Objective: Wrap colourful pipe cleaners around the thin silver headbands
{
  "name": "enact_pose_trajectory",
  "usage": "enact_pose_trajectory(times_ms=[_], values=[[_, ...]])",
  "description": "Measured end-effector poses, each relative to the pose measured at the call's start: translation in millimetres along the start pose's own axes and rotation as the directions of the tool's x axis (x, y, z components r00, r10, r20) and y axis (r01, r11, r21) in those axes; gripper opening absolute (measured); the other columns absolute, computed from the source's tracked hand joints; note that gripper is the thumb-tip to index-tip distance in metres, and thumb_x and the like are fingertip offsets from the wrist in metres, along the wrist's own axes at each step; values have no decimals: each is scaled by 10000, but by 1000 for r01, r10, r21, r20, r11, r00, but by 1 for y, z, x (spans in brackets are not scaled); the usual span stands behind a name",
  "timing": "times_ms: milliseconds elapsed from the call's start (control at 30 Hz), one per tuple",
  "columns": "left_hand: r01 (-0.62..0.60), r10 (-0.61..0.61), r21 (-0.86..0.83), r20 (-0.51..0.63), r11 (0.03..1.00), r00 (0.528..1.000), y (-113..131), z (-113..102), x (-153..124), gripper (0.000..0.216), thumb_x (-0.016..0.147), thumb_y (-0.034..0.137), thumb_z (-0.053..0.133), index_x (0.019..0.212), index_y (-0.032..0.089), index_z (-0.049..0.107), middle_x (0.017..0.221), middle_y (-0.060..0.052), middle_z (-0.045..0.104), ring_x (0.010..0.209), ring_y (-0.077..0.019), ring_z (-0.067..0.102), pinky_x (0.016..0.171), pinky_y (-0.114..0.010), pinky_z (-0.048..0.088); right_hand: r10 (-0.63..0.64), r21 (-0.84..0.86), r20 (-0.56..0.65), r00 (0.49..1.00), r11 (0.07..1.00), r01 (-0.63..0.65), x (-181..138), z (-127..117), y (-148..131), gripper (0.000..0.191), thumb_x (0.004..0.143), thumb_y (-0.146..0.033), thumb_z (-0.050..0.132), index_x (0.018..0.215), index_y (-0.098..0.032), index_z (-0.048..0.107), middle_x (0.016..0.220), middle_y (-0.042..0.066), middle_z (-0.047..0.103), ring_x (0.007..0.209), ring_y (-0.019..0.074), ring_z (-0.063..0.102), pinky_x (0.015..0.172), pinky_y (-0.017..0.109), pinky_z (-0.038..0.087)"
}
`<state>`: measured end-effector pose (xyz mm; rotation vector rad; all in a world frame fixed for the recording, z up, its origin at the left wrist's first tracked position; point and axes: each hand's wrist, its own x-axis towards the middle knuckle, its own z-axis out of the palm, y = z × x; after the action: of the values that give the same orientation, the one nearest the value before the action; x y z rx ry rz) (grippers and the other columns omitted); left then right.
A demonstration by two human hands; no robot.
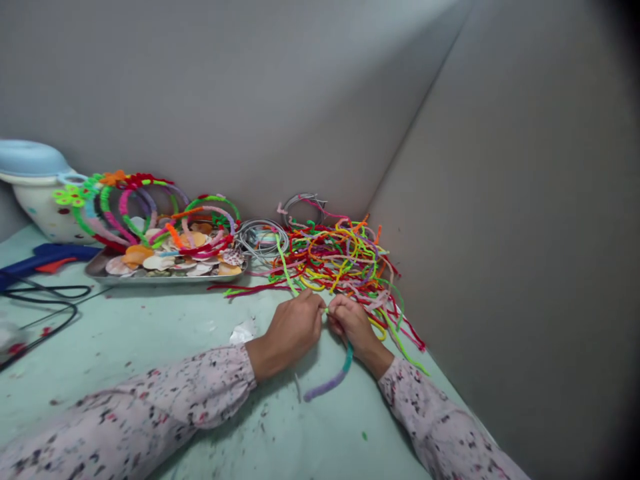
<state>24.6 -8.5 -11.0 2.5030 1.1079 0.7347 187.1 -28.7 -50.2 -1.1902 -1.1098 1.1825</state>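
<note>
My left hand (pixel 293 328) and my right hand (pixel 354 325) meet over the pale green table (pixel 150 333), fingers pinched together. Both grip a curved headband (pixel 334 375) partly wrapped in teal and purple fuzzy wire, its lower end resting on the table. A light green pipe cleaner (pixel 283 265) runs from my fingertips back toward a tangled heap of coloured pipe cleaners (pixel 340 257) just beyond my hands. Both sleeves are pale with a dark floral print.
A metal tray (pixel 100 272) at the left holds seashells and several wrapped headbands (pixel 150 207). Bare metal headbands (pixel 261 238) lie beside it. A blue glue gun (pixel 45 259) with black cord and a white tub (pixel 37 193) sit far left. Grey walls close the corner.
</note>
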Motion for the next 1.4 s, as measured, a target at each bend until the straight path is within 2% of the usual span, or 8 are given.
enact_pose_trajectory(times_ms=[233, 367, 533, 700, 867, 1000, 1167, 1400], values=[[10, -8, -40, 48, 999, 999, 1, -2, 7, 240, 904, 199, 395, 931, 180, 633, 890, -49, 620, 817, -176, 597, 728, -274, 419, -17, -57, 23, 1000, 998, 18, 6, -6, -6, 20, 680, -202, 503, 678, -184, 511, 461, -83, 444, 375, 60, 343, 367, 182, 241], [35, -33, -35, 54, 999, 998, 2, -5, 11, 231, 898, 210, 396, 913, 167, 622, 875, -50, 616, 790, -173, 582, 711, -276, 413, -47, -46, 36, 998, 998, 49, 10, -6, -7, 31, 696, -209, 520, 676, -187, 511, 461, -85, 441, 382, 63, 346, 372, 185, 252], [120, -106, -140, 108, 983, 988, 3, -9, 14, 220, 874, 225, 410, 867, 155, 618, 837, -52, 625, 776, -172, 567, 709, -280, 399, -48, -63, 46, 998, 997, 51, 8, -5, -10, 71, 715, -234, 546, 677, -188, 507, 458, -87, 437, 389, 64, 335, 377, 187, 252], [243, -168, -344, 234, 907, 958, -5, -9, 20, 214, 816, 266, 447, 798, 150, 625, 742, -23, 613, 691, -155, 525, 617, -261, 356, -66, -105, 53, 996, 992, 71, 5, -4, -14, 84, 716, -245, 556, 679, -185, 509, 468, -85, 440, 397, 63, 345, 388, 188, 265], [377, -217, -464, 362, 801, 907, -6, -12, 26, 160, 726, 269, 489, 669, 145, 573, 573, 31, 476, 547, -113, 409, 523, -241, 282, -65, -106, 56, 996, 992, 71, 2, -4, -18, 70, 705, -237, 551, 680, -187, 509, 455, -88, 433, 394, 64, 346, 388, 188, 260], [369, -200, -455, 377, 811, 904, -7, -14, 26, 189, 730, 309, 501, 718, 148, 597, 575, 38, 478, 534, -111, 413, 513, -235, 272, -74, -101, 71, 995, 992, 81, 2, -5, -18, 74, 707, -243, 552, 680, -187, 512, 459, -86, 441, 395, 66, 351, 388, 190, 263], [318, -173, -386, 365, 866, 915, -4, -17, 27, 205, 743, 318, 477, 661, 154, 569, 576, 32, 460, 543, -111, 396, 504, -238, 240, -62, -114, 65, 996, 991, 69, 3, -5, -18, 83, 713, -249, 550, 677, -189, 506, 450, -87, 438, 388, 66, 344, 382, 192, 254], [384, -208, -438, 397, 813, 894, -5, -14, 27, 172, 710, 300, 472, 609, 165, 504, 536, 37, 425, 513, -104, 362, 491, -246, 216, -83, -111, 86, 993, 989, 93, 0, -5, -20, 80, 717, -240, 551, 675, -185, 511, 462, -84, 439, 407, 69, 354, 400, 196, 264]])
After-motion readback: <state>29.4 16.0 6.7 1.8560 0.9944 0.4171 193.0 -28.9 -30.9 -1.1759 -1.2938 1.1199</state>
